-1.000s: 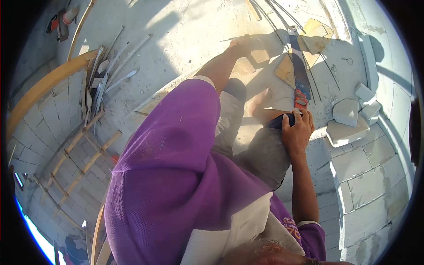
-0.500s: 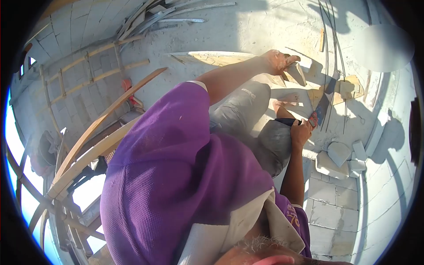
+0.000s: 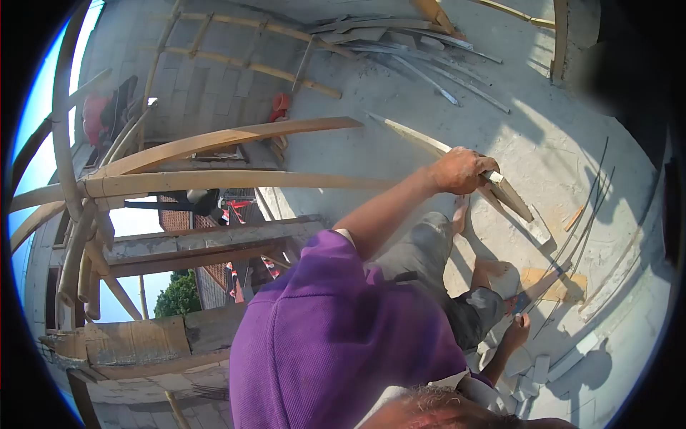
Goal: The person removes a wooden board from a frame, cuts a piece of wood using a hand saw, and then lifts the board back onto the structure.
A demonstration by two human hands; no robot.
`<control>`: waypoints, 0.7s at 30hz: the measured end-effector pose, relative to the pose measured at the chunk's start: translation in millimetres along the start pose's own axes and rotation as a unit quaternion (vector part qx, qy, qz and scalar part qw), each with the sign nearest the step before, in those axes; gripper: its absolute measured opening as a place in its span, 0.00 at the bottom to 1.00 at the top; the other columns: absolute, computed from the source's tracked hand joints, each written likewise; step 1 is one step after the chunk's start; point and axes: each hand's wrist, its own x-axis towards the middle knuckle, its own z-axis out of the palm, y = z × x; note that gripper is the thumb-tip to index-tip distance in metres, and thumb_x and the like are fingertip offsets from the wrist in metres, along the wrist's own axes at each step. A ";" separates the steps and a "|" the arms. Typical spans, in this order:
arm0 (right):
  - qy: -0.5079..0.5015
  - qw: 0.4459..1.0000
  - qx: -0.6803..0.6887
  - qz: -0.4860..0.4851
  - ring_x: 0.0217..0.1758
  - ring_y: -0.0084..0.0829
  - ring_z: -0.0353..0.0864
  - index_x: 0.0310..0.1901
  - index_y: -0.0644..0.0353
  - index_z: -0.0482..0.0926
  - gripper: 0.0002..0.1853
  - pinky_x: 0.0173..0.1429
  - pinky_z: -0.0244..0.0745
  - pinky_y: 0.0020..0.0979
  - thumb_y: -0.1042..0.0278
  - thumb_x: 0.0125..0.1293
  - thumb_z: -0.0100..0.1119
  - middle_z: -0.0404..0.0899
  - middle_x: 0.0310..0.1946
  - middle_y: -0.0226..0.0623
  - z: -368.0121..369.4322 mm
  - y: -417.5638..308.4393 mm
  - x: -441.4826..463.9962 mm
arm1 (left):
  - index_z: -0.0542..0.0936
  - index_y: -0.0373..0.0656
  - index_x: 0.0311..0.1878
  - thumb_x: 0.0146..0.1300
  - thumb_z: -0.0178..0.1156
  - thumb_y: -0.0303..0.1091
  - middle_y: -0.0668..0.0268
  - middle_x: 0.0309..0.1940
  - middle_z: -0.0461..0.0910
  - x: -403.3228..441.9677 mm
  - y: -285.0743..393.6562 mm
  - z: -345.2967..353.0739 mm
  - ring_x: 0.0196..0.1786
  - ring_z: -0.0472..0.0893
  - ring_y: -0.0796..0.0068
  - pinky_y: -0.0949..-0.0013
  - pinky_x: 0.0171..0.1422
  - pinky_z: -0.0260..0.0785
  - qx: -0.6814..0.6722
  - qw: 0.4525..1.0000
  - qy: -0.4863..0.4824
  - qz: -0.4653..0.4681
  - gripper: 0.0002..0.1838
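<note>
My left hand (image 3: 463,171) is closed around a long pale wooden board (image 3: 511,194), which is held tilted above the floor. The board's narrow far part stretches out behind the hand towards the upper left. Lower, beside my knee, my right hand (image 3: 517,332) is closed at the red and blue handle of a handsaw (image 3: 534,289). The saw blade points away over a flat piece of plywood (image 3: 572,287) on the floor. My fingers partly hide the handle.
Thin metal rods (image 3: 587,230) lie on the concrete near the plywood. Pale blocks (image 3: 539,368) are piled at lower right. Long timber beams (image 3: 236,136) and bamboo poles (image 3: 250,63) stand on the left. Loose wood strips (image 3: 429,68) lie at the back.
My view has swung round, bringing more beams and the opening on the left into sight. My left hand now holds the board raised and tilted. The saw remains at my right hand, low down.
</note>
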 end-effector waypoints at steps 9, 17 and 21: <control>-0.005 0.995 0.086 -0.055 0.63 0.46 0.81 0.61 0.73 0.78 0.21 0.68 0.73 0.38 0.65 0.73 0.57 0.80 0.60 0.56 11.3 -156.0 28.4 | 0.83 0.41 0.51 0.57 0.74 0.31 0.55 0.38 0.88 -80.0 -71.6 -210.8 0.43 0.87 0.56 0.58 0.46 0.78 -0.071 0.967 0.229 -0.081 0.18; -0.051 0.992 0.048 -0.108 0.63 0.48 0.82 0.59 0.82 0.75 0.21 0.68 0.74 0.39 0.73 0.70 0.55 0.80 0.58 0.63 49.4 -238.3 25.2 | 0.81 0.40 0.53 0.60 0.73 0.26 0.66 0.44 0.87 -168.0 -189.5 -371.4 0.47 0.84 0.77 0.69 0.55 0.76 -0.135 0.885 0.423 -0.143 0.18; -0.059 0.991 0.005 -0.117 0.56 0.48 0.86 0.55 0.80 0.78 0.20 0.63 0.78 0.39 0.74 0.66 0.58 0.84 0.53 0.59 72.0 -266.8 33.2 | 0.81 0.40 0.56 0.62 0.72 0.24 0.71 0.48 0.85 -209.9 -245.9 -430.3 0.51 0.81 0.80 0.71 0.59 0.75 -0.263 0.852 0.425 -0.154 0.19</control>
